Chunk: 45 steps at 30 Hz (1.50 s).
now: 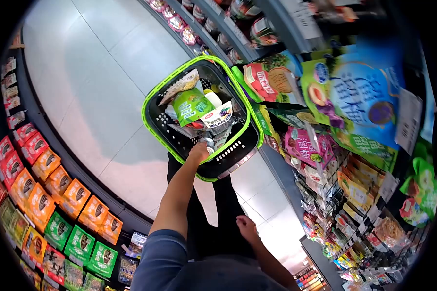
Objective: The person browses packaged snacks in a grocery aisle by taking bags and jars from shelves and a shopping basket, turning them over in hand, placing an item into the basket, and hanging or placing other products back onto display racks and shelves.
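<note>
My left hand (198,152) reaches over the near rim of a black shopping basket (166,135) with a bright green edge. Its fingers are closed at a small silvery item (207,142); what they grip is not clear. Inside the basket lie a green packet (190,104), a white packet marked MILKPLUS (218,115), a beige packet (182,86) and other packs. A second green rim shows just below and to the right of the basket. My right hand (247,227) hangs low beside my dark trousers, fingers curled, with nothing visible in it.
Shelves of orange, red and green packets (78,244) curve along the left. On the right, close to the basket, stand racks with a large blue bag (361,92), a pink bag (308,145) and hanging snacks. Pale floor tiles (97,63) run between them.
</note>
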### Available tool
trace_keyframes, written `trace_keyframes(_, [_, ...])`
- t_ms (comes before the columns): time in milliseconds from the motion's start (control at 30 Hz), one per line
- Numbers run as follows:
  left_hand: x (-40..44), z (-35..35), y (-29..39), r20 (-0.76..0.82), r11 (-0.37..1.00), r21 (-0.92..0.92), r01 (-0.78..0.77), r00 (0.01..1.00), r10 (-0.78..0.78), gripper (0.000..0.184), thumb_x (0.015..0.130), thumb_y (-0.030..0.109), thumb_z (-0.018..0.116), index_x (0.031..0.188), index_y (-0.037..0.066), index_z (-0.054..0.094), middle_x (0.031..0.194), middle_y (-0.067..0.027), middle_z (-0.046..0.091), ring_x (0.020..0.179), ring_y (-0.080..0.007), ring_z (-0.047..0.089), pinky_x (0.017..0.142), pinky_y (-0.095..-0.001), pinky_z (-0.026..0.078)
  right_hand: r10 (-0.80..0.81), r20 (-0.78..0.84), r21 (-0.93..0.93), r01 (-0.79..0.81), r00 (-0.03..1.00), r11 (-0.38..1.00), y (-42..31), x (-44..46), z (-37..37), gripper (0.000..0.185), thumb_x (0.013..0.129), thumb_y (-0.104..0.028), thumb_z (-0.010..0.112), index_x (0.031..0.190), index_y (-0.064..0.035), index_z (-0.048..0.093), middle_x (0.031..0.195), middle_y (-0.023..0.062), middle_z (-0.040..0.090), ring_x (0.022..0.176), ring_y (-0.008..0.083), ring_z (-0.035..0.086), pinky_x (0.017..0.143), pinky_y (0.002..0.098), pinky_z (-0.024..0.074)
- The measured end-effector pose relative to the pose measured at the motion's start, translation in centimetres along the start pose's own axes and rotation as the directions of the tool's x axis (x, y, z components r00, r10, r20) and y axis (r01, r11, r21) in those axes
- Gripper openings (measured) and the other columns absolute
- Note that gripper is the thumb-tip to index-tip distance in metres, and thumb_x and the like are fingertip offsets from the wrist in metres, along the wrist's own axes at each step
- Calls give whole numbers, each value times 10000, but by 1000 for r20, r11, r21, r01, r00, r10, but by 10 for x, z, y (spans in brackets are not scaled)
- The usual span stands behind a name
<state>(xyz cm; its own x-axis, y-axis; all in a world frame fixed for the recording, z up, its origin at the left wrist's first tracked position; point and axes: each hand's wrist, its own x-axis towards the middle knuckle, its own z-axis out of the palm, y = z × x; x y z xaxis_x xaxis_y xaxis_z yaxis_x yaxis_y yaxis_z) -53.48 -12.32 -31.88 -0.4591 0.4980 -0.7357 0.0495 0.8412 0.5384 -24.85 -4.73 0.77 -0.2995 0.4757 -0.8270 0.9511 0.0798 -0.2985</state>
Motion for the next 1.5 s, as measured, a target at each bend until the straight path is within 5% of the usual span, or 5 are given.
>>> trace_keyframes(267, [23, -12, 4, 402, 962, 272, 33, 904, -144, 825, 612, 285, 855, 1339, 214, 470, 1359, -175, 477, 1135, -336, 598, 915, -399, 518, 68, 39, 23, -69, 997, 997, -19, 9, 29, 208, 880, -156, 635, 1049, -44, 678, 868, 56, 681, 794, 104, 619, 740, 249, 495])
trace_keyframes(633, [33, -11, 5, 453, 941, 335, -49, 884, -116, 786, 649, 329, 843, 1328, 168, 483, 1181, -144, 645, 1091, -291, 630, 883, -404, 524, 60, 111, 103, -72, 992, 992, -28, 20, 45, 168, 904, -106, 595, 1019, -6, 665, 942, 79, 698, 854, 136, 667, 783, 259, 516])
trace_keyframes(967, [6, -71, 9, 219, 919, -370, 136, 974, -56, 966, 624, 336, 881, 1400, 55, 379, 1285, -190, 571, 1189, -292, 563, 961, -380, 468, 192, 186, 313, -244, 964, 918, -50, 31, 43, 228, 937, -171, 567, 1097, -19, 624, 998, 82, 697, 884, 159, 674, 757, 278, 518])
trace_keyframes(1100, [-24, -104, 35, 136, 516, -850, 107, 991, 19, 896, 693, 193, 852, 1399, -15, 341, 1241, -145, 550, 1105, -225, 564, 939, -327, 474, 181, 201, 370, -246, 963, 896, -75, 43, 37, 249, 934, -197, 572, 1105, -23, 623, 1002, 73, 695, 900, 150, 668, 755, 269, 513])
trace_keyframes(1500, [-239, -284, 122, 236, 405, -909, 101, 924, 300, 729, 814, 336, 769, 1383, 55, 409, 1194, -75, 579, 1048, -165, 583, 829, -305, 520, -791, 21, -278, 764, 611, 583, -324, 7, -59, 854, 697, -192, 798, 1392, 18, 348, 1414, 230, 407, 1289, 379, 422, 1079, 418, 360])
